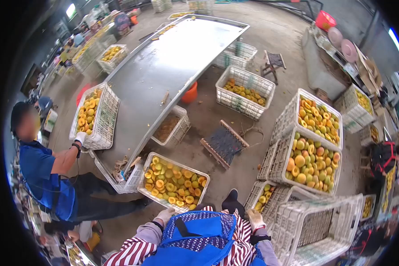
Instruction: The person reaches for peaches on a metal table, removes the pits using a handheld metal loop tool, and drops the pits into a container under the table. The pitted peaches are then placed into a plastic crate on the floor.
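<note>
My left hand [165, 216], in a pale work glove, is at the near rim of a white plastic crate [142, 188] full of yellow peach halves [174, 181]. Its fingers stretch loosely toward that rim, holding nothing visible. On the other side of my body, my right hand [255, 219] is also gloved, fingers extended and holding nothing visible. It hangs beside a low crate of peach halves [264, 198] and a tilted crate [337, 208] with no fruit showing inside.
A long metal table [137, 93] stands ahead. At left, a person [46, 168] in blue has a gloved hand on a peach crate [104, 119] at its edge. Stacked crates [270, 155] of peaches rise at right; a folding stool [226, 144] stands on the floor.
</note>
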Available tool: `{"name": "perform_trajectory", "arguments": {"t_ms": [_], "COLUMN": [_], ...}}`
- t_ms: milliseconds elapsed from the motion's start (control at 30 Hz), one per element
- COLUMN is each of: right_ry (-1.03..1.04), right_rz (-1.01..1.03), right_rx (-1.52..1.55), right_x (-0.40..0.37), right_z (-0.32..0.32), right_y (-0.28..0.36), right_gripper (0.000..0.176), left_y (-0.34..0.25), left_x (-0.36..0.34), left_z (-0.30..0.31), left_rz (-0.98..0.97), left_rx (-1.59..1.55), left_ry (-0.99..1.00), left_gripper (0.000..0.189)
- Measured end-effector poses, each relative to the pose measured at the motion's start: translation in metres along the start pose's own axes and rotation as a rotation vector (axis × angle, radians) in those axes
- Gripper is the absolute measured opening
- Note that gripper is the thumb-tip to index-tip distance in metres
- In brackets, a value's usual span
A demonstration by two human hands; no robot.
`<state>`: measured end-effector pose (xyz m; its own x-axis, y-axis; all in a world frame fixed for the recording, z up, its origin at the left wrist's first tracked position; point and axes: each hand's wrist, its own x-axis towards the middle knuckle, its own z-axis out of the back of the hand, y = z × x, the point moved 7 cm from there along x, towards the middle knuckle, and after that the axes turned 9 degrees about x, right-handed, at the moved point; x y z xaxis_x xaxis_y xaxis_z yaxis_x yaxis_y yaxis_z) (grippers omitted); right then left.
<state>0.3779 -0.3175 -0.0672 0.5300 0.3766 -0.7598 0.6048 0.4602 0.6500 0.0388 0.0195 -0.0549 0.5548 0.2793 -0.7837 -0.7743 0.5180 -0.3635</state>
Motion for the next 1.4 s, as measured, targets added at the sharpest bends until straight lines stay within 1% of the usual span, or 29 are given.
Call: {"name": "perform_trajectory", "arguments": {"t_ms": [67,100,133,167,200,233,267,300,333,367,400,467,533,567,633,667,700,767,800,833,900,967,1000,1100,1200,1300,1333,1367,1400], "right_ry": [-0.043,-0.18,-0.124,-0.038,-0.021,-0.017,-0.012,0.002,0.021,0.036,0.058,0.066,0.051,0.053,0.017,0.01,0.011,0.025,0.103,0.094,0.171,0.216,0.24,0.292,0.399,0.414,0.436,0.437,0.427], "right_rz": [0.033,0.041,-0.05,-0.122,-0.056,0.002,0.075,0.074,0.021,-0.037,0.041,0.03,0.012,-0.025,0.009,0.036,-0.091,-0.007,0.016,0.09,0.115,0.11,0.154,0.276,0.315,0.363,0.313,0.376,0.369], "right_rx": [0.058,-0.149,-0.138,-0.151,-0.264,-0.384,-0.471,-0.494,-0.477,-0.457,-0.603,-0.661,-0.697,-0.769,-0.827,-0.881,-0.825,-0.948,-0.888,-0.988,-0.973,-0.983,-0.978,-0.935,-0.838,-0.862,-0.835,-0.87,-0.885], "right_x": [0.012,0.013,0.016,0.036,0.058,0.07,0.101,0.106,0.102,0.1,0.119,0.146,0.164,0.17,0.165,0.184,0.174,0.196,0.207,0.214,0.211,0.229,0.235,0.256,0.275,0.295,0.3,0.304,0.312], "right_z": [-0.019,0.111,0.087,0.048,0.037,0.037,0.047,0.039,0.027,0.016,0.014,0.014,0.0,-0.006,-0.048,-0.053,-0.082,-0.101,-0.114,-0.128,-0.178,-0.203,-0.218,-0.267,-0.328,-0.367,-0.379,-0.393,-0.402], "right_y": [0.027,0.011,0.034,0.087,0.104,0.116,0.1,0.121,0.15,0.169,0.179,0.201,0.229,0.247,0.305,0.309,0.337,0.351,0.354,0.362,0.398,0.415,0.428,0.467,0.5,0.516,0.522,0.534,0.537], "right_gripper": [0.038,0.04,0.041,0.043,0.043,0.044,0.044,0.044,0.044,0.044,0.046,0.046,0.047,0.046,0.044,0.044,0.045,0.044,0.044,0.038,0.036,0.034,0.033,0.031,0.03,0.029,0.026,0.026,0.026], "left_y": [-0.007,-0.105,-0.111,-0.107,-0.095,-0.087,-0.073,-0.065,-0.077,-0.066,-0.05,-0.037,-0.041,-0.036,-0.028,-0.023,-0.027,-0.016,-0.022,-0.032,-0.023,-0.013,-0.01,-0.014,-0.002,-0.002,-0.001,0.002,0.008], "left_x": [-0.032,-0.034,-0.044,-0.042,-0.032,-0.019,-0.007,0.001,-0.003,0.007,0.025,0.057,0.083,0.095,0.124,0.142,0.129,0.158,0.154,0.143,0.148,0.165,0.172,0.172,0.189,0.201,0.205,0.208,0.212], "left_z": [0.023,-0.021,0.012,0.045,0.05,0.04,0.025,0.016,0.026,0.012,-0.014,-0.039,-0.03,-0.024,-0.012,0.003,0.064,0.111,0.164,0.219,0.283,0.303,0.309,0.332,0.328,0.327,0.33,0.335,0.334], "left_rz": [0.205,0.187,0.209,0.242,0.281,0.29,0.32,0.35,0.416,0.425,0.375,0.313,0.093,0.092,0.038,-0.071,0.19,0.236,0.327,0.417,0.456,0.429,0.389,0.396,0.4,0.424,0.429,0.431,0.445], "left_rx": [-0.268,-0.381,-0.428,-0.496,-0.64,-0.666,-0.6,-0.534,-0.61,-0.629,-0.642,-0.677,-0.185,-0.201,-0.143,0.056,-0.475,-0.5,-0.731,-0.956,-0.967,-1.053,-1.121,-1.192,-1.285,-1.372,-1.35,-1.327,-1.334], "left_ry": [-0.077,0.065,0.011,-0.077,-0.112,-0.126,-0.129,-0.126,-0.109,-0.101,-0.089,-0.08,-0.081,-0.084,-0.138,-0.305,-0.259,-0.227,-0.259,-0.289,-0.392,-0.442,-0.484,-0.522,-0.537,-0.525,-0.545,-0.569,-0.564], "left_gripper": [0.045,0.045,0.044,0.044,0.047,0.047,0.042,0.039,0.036,0.036,0.034,0.032,0.029,0.029,0.03,0.03,0.033,0.037,0.041,0.045,0.049,0.051,0.054,0.056,0.06,0.062,0.061,0.061,0.061]}}
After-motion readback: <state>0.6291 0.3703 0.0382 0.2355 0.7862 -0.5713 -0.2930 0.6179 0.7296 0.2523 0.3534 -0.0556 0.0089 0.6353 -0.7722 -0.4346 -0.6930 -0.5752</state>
